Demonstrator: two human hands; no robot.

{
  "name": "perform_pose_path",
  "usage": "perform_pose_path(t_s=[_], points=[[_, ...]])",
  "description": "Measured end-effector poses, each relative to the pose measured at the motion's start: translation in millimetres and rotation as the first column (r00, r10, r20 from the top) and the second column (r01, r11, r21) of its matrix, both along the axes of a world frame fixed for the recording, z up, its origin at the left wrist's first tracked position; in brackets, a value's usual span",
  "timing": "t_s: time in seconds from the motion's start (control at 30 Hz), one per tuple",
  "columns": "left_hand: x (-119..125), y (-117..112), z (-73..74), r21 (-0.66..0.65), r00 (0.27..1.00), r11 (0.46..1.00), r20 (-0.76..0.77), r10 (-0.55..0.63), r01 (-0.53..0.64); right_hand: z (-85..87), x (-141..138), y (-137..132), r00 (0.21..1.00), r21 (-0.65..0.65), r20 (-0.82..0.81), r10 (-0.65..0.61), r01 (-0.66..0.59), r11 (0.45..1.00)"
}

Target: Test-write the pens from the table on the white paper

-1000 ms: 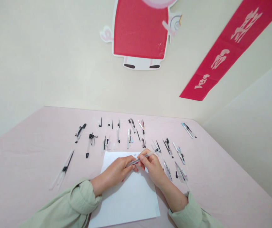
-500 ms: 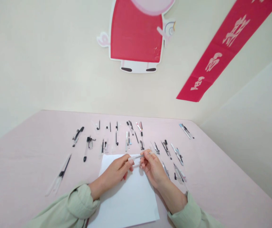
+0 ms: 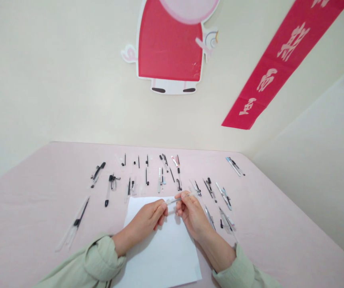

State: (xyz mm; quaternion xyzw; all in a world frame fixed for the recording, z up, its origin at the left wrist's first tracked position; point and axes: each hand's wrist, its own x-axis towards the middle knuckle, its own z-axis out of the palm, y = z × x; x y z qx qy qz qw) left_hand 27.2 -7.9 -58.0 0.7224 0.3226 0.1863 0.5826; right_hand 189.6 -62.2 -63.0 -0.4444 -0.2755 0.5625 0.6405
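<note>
Over the upper part of a white sheet of paper (image 3: 163,256), a slim pen (image 3: 172,201) with a clear and grey body is held between my two hands. My left hand (image 3: 148,218) pinches its left end between thumb and fingers. My right hand (image 3: 191,214) grips the other end, and a pale clear length sticks out past the fingertips. The fingers partly cover the pen, so I cannot tell whether it is one piece or separate parts. Close to my right hand lie dismantled pen parts (image 3: 210,218).
Several groups of pen parts lie on the pink tablecloth (image 3: 280,224): clear tubes with a dark refill (image 3: 83,212) at left, a black-capped pen (image 3: 106,196), pens (image 3: 235,165) at far right. A wall with a red banner (image 3: 265,80) stands behind.
My left fingers have closed further round the pen's left end and shifted slightly. My right hand holds nearly the same place. The view has tilted a little.
</note>
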Motion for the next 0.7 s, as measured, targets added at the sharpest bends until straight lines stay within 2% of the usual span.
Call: perform_pose_path(t_s=[0.5, 0.7], points=[[-1.4, -0.4, -3.9, 0.073, 1.000, 0.997, -0.006, -0.002, 0.002, -6.9, -5.4, -0.6, 0.998, 0.044, 0.057, -0.033, 0.031, 0.999], [0.4, -1.6, -8.5, -0.017, 0.996, 0.999, 0.081, 0.045, -0.044, -8.6, -9.8, 1.9, 0.999, 0.050, 0.012, -0.032, 0.031, 0.998]])
